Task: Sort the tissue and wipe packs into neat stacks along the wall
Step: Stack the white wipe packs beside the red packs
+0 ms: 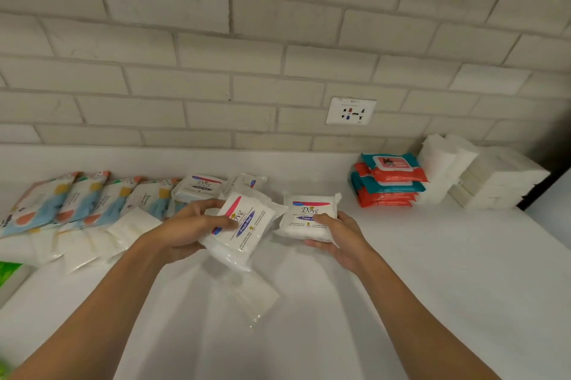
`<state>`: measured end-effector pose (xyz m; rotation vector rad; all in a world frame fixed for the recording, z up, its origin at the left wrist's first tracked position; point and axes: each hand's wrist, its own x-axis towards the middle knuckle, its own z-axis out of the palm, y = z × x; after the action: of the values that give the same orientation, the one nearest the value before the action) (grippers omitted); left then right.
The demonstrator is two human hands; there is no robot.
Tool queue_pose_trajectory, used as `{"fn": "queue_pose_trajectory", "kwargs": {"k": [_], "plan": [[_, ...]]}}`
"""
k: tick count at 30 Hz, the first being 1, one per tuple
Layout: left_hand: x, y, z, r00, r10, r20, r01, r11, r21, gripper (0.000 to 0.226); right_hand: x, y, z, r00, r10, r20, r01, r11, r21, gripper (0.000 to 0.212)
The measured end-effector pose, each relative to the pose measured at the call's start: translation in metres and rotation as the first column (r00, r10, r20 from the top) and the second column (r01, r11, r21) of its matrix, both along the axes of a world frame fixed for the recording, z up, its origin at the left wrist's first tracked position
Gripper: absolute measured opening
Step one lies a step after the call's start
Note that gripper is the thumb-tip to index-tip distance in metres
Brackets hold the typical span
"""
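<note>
Faint against the white counter (432, 271), a clear pack (256, 296) lies nearest, between the forearms; its edges are hard to trace. Beyond it the left hand (188, 225) grips the left Dove pack (247, 225), thumb across the label, fingers curled beneath and mostly hidden. That pack is tilted, its long axis running away from the camera and leaning right, so the print reads slantwise. The right hand (336, 234) holds the right Dove pack (309, 215) by its near edge, thumb on top, fingers under; its label is level, its sides about square to the wall (216, 55). Both packs are just beside each other at mid-counter; whether the right one rests on the surface I cannot tell.

At left, blue packs (77, 197) overlap in a row along the wall, flat white packs (92, 243) before them, rear Dove packs (200, 186) at the row's right end. A green pack (9, 271) is cut off by the frame. At right, a red wipes stack (389, 185) and tissue stacks (494, 178) stand by the wall. Open counter lies between the rear Dove packs and the red wipes stack, and across the near right.
</note>
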<state>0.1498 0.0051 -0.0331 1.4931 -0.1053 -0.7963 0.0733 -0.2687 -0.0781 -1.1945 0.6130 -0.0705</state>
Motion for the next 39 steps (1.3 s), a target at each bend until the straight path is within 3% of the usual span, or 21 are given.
{"fn": "queue_pose_trajectory", "kwargs": {"k": [2, 8, 14, 15, 18, 20, 23, 28, 31, 34, 37, 39], "plan": [[0.006, -0.016, 0.0, 0.998, 0.068, -0.013, -0.069, 0.997, -0.026, 0.057, 0.009, -0.014, -0.001, 1.0, 0.003, -0.008, -0.003, 1.0, -0.022, 0.041], [0.022, -0.058, -0.01, 0.988, 0.148, -0.032, -0.15, 0.987, -0.055, 0.039, 0.039, -0.055, -0.003, 0.999, 0.017, -0.039, -0.021, 0.994, -0.107, 0.034], [0.038, -0.095, -0.015, 0.996, 0.093, -0.011, -0.093, 0.995, -0.028, 0.036, 0.073, -0.089, -0.005, 0.995, 0.001, -0.099, -0.019, 0.984, -0.178, 0.034], [0.039, -0.1, -0.014, 0.997, 0.078, -0.004, -0.078, 0.997, -0.022, 0.029, 0.079, -0.093, -0.006, 0.993, -0.007, -0.115, -0.018, 0.978, -0.208, 0.033], [0.047, -0.112, -0.015, 0.998, 0.066, 0.001, -0.066, 0.998, -0.015, 0.036, 0.093, -0.099, -0.011, 0.988, -0.046, -0.151, -0.006, 0.944, -0.329, 0.036], [0.055, -0.117, -0.019, 0.999, 0.045, -0.001, -0.045, 0.999, -0.008, 0.023, 0.098, -0.099, -0.015, 0.986, -0.094, -0.137, 0.028, 0.906, -0.421, 0.038], [0.066, -0.122, -0.028, 1.0, 0.031, -0.001, -0.031, 0.999, 0.018, 0.032, 0.101, -0.098, -0.023, 0.981, -0.168, -0.096, 0.077, 0.793, -0.604, 0.04], [0.079, -0.129, -0.037, 1.0, -0.006, 0.006, 0.006, 1.0, 0.028, 0.035, 0.099, -0.1, -0.036, 0.967, -0.179, -0.181, -0.071, 0.491, -0.868, 0.045], [0.084, -0.134, -0.039, 1.0, -0.017, 0.011, 0.016, 1.0, 0.026, 0.034, 0.098, -0.101, -0.037, 0.947, -0.188, -0.259, -0.184, 0.339, -0.922, 0.043], [0.088, -0.138, -0.039, 0.999, -0.049, 0.022, 0.048, 0.998, 0.029, 0.033, 0.095, -0.1, -0.037, 0.948, -0.186, -0.259, -0.201, 0.283, -0.938, 0.039], [0.092, -0.142, -0.037, 0.998, -0.059, 0.029, 0.058, 0.998, 0.031, 0.035, 0.088, -0.095, -0.039, 0.975, -0.153, -0.161, -0.13, 0.196, -0.972, 0.031], [0.096, -0.144, -0.036, 0.998, -0.048, 0.034, 0.047, 0.998, 0.036, 0.037, 0.084, -0.089, -0.044, 0.997, -0.048, -0.067, -0.06, 0.132, -0.989, 0.027]]}}
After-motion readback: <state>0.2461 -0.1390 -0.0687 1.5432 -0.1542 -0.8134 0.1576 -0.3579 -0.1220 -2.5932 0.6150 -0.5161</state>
